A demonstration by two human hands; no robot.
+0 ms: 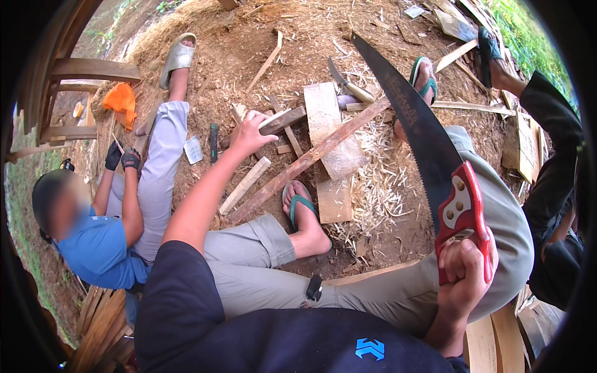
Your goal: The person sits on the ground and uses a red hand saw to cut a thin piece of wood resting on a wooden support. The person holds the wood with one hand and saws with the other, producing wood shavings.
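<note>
My right hand [463, 267] is wrapped round the red handle of a curved pruning saw [413, 115]. The dark blade is raised, its tip pointing away and to the left, its toothed edge facing left. Further off to the left, my left hand [249, 135] grips the near end of a short wooden piece [287, 121], which emerges between thumb and fingers. Beside it a long reddish-brown stick [311, 160] lies slantwise across a flat board [326, 124]. Beyond the board rests a curved knife [350, 82] with a wooden handle.
Wood shavings [382, 180] cover the dirt around my sandalled feet. A co-worker in a blue shirt [112, 248] sits at left, wearing dark gloves, near an orange cloth [121, 104]. Another person's dark-clothed legs [550, 143] are at right. A green-handled tool [214, 142] lies near my left forearm.
</note>
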